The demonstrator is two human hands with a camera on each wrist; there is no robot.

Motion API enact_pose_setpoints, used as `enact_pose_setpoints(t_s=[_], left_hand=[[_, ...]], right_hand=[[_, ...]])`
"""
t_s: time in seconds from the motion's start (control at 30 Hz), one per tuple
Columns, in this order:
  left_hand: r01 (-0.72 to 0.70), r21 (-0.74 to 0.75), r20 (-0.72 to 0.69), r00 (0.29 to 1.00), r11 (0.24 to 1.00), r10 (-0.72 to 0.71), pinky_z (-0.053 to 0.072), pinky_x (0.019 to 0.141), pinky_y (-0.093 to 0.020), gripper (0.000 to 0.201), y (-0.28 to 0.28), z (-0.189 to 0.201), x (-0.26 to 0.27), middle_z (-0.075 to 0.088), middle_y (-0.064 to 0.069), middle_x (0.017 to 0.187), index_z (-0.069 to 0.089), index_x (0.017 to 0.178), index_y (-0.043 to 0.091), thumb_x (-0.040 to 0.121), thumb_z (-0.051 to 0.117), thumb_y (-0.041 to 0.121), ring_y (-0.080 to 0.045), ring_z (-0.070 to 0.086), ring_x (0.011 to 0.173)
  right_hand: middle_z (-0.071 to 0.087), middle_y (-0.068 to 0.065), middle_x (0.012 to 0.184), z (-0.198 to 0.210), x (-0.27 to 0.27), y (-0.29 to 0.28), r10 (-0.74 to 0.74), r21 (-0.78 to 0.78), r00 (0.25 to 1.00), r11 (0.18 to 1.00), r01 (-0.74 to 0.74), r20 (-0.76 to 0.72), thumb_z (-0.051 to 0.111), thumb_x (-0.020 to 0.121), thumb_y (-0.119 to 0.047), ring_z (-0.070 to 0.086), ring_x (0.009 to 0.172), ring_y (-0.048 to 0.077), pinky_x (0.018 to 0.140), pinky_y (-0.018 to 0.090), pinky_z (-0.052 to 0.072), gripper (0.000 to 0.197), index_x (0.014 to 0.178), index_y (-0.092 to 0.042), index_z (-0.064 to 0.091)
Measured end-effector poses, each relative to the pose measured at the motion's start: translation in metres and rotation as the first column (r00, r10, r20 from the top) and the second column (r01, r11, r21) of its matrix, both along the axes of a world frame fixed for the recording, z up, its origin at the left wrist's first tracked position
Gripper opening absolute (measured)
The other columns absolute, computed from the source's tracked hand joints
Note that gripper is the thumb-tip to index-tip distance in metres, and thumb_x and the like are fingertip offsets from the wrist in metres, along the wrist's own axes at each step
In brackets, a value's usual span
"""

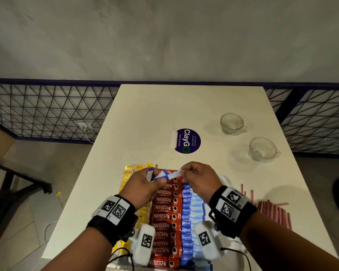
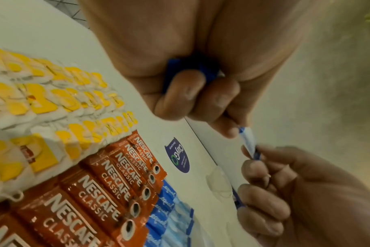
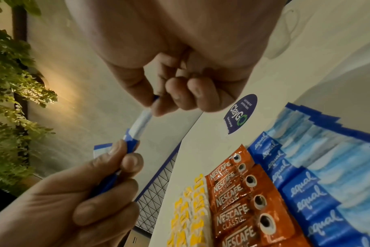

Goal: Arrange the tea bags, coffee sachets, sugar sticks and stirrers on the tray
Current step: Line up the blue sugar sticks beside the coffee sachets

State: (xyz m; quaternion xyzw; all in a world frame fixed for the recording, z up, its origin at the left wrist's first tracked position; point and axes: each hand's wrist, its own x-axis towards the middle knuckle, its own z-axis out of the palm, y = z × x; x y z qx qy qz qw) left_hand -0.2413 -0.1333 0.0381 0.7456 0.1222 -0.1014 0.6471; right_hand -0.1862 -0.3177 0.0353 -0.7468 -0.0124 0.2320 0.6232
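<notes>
Tea bags [image 1: 128,174], coffee sachets [image 1: 165,210] and sugar sticks [image 1: 186,218] are already laid in rows. One sugar stick [image 1: 172,175] is pinched by the right hand [image 1: 200,179]; several are gripped by the left hand [image 1: 145,187]. The stirrers [image 1: 272,211] are left on the table [image 1: 164,114].

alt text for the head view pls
Both hands, left and right, hold blue-and-white sugar sachets above rows of yellow tea bags, red Nescafe sachets and blue Equal sachets; two clear glass cups stand behind.
</notes>
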Motion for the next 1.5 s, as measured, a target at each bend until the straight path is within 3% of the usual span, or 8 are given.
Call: enact_pose_setpoints(t_s=[0.13,0.33,0.53,0.73,0.87,1.1,1.37,1.5], left_hand=[[-0.002,0.181,0.074,0.997,0.983,-0.011,0.034,0.049,-0.02,0.01,-0.003,-0.001,0.001,0.052,0.013,0.053,0.066,0.079,0.024,0.087,0.07,0.019,-0.002,0.04,0.043],[-0.123,-0.008,0.043,0.992,0.992,0.123,0.036,0.04,-0.012,0.008,-0.01,0.006,0.0,0.055,0.011,0.046,0.06,0.085,0.007,0.092,0.059,0.002,0.0,0.047,0.037],[-0.078,0.234,0.042,0.997,0.969,0.07,0.04,0.051,-0.018,0.006,-0.003,-0.005,0.004,0.061,0.014,0.055,0.066,0.089,0.019,0.088,0.067,0.013,0.0,0.052,0.048],[-0.249,0.538,-0.028,0.949,0.805,0.313,0.04,0.067,-0.03,0.007,0.047,-0.037,-0.007,0.062,-0.004,0.075,0.064,0.085,0.021,0.085,0.07,0.025,-0.028,0.057,0.073],[-0.148,0.735,-0.153,0.914,0.662,0.375,0.035,0.069,-0.03,0.024,0.085,-0.057,-0.028,0.064,-0.014,0.083,0.059,0.08,0.017,0.09,0.063,0.039,-0.029,0.053,0.078],[-0.118,0.737,-0.205,0.899,0.666,0.387,0.037,0.068,-0.031,0.023,0.096,-0.076,-0.04,0.063,-0.01,0.079,0.06,0.078,0.018,0.09,0.063,0.037,-0.03,0.056,0.077],[-0.084,0.733,-0.236,0.899,0.675,0.369,0.038,0.069,-0.03,0.022,0.102,-0.081,-0.044,0.066,-0.009,0.083,0.062,0.082,0.018,0.09,0.063,0.038,-0.029,0.057,0.078],[-0.086,0.735,-0.229,0.902,0.672,0.366,0.038,0.069,-0.029,0.021,0.1,-0.08,-0.044,0.065,-0.008,0.082,0.062,0.083,0.019,0.089,0.064,0.039,-0.027,0.056,0.077]], right_hand=[[0.063,0.005,0.058,0.005,-0.001,-0.002,-0.051,0.121,0.991,0.99,0.066,-0.123,0.059,0.094,-0.016,0.034,0.035,0.011,0.04,0.019,0.029,0.018,0.08,-0.005,0.06],[0.057,-0.005,0.057,-0.005,0.001,-0.008,-0.114,0.085,0.992,0.989,0.117,-0.045,0.067,0.086,-0.004,0.046,0.043,0.012,0.047,0.023,0.04,0.012,0.09,-0.014,0.062],[0.062,0.006,0.064,-0.013,0.003,-0.017,-0.099,-0.018,0.99,0.995,0.097,-0.105,0.068,0.086,-0.006,0.038,0.041,0.011,0.043,0.022,0.035,0.01,0.079,-0.01,0.063],[0.066,0.011,0.063,-0.046,0.008,-0.053,-0.27,-0.118,0.902,0.963,0.244,-0.336,0.065,0.084,0.002,0.03,0.036,0.015,0.043,0.017,0.023,0.018,0.072,-0.008,0.059],[0.065,0.015,0.064,-0.066,0.001,-0.069,-0.294,-0.188,0.864,0.954,0.235,-0.408,0.065,0.084,0.003,0.027,0.036,0.014,0.044,0.017,0.021,0.016,0.072,-0.007,0.06],[0.064,0.022,0.079,-0.083,-0.005,-0.067,-0.258,-0.239,0.861,0.957,0.165,-0.437,0.067,0.083,0.0,0.027,0.033,0.013,0.042,0.018,0.023,0.008,0.077,-0.004,0.063],[0.046,-0.008,0.039,-0.091,-0.004,-0.066,-0.259,-0.379,0.903,0.918,0.119,-0.343,0.074,0.082,-0.015,0.037,0.041,0.013,0.041,0.022,0.03,0.009,0.081,-0.007,0.07],[0.047,-0.012,0.037,-0.094,-0.002,-0.065,-0.264,-0.397,0.91,0.909,0.123,-0.321,0.075,0.081,-0.015,0.039,0.046,0.012,0.042,0.022,0.03,0.008,0.077,-0.011,0.068]])
